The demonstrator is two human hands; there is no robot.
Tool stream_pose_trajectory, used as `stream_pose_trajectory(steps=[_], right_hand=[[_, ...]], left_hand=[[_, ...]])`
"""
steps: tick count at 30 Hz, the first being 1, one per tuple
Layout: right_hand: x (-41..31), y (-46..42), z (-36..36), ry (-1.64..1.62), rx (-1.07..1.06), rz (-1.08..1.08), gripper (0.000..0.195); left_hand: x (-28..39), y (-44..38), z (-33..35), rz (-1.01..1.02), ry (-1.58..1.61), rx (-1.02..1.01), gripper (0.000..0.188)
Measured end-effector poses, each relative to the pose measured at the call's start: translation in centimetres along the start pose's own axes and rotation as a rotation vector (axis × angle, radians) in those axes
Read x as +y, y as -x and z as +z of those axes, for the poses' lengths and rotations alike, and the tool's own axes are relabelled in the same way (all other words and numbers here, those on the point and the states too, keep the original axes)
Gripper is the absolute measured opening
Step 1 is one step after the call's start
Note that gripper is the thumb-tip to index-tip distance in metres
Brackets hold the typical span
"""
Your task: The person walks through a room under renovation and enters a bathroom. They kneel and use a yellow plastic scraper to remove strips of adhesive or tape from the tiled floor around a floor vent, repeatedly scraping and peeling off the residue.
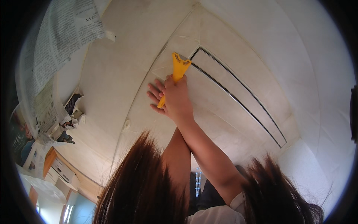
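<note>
My right hand [178,93] is closed around the handle of a yellow plastic scraper [181,66]. The scraper's wide head points away from me, close to one corner of a long, narrow rectangular frame with dark edges [223,88] set in a pale beige tile surface [208,119]. Partly beneath my right hand, my left hand [155,96] lies with fingers spread against the tile; its palm and thumb are hidden. The scraper handle's end shows over the left fingers. My forearms cross, the right one on top.
Newspaper sheets [67,36] hang at the upper left, above torn printed paper [74,112]. A cardboard box [62,170] bearing writing lies at lower left. White sheeting or wall [321,70] curves along the right. A string of blue beads [198,182] shows between my arms; hair frames the bottom.
</note>
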State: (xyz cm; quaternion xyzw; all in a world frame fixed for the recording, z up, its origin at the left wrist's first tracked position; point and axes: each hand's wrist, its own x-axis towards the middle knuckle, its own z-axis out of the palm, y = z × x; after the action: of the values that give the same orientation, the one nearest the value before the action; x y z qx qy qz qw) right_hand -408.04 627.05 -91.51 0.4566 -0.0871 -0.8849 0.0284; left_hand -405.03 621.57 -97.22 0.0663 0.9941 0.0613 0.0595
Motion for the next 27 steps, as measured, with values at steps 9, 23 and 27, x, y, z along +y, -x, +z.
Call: stream_pose_trajectory(steps=[9, 23, 27], right_hand=[[1.7, -2.8, -2.5, -0.005, -0.002, -0.062, 0.021], [-6.8, 1.6, -9.1, 1.777, 1.18, -1.472, 0.049], [-7.4, 0.8, -10.3, 1.877, 1.285, -1.376, 0.052]], left_hand=[[0.0, 0.0, 0.5, 0.003, 0.009, 0.002, 0.06], [0.8, -0.6, 0.8, 0.013, 0.041, 0.041, 0.061], [-1.0, 1.0, 0.1, 0.379, 0.042, -0.164, 0.062]])
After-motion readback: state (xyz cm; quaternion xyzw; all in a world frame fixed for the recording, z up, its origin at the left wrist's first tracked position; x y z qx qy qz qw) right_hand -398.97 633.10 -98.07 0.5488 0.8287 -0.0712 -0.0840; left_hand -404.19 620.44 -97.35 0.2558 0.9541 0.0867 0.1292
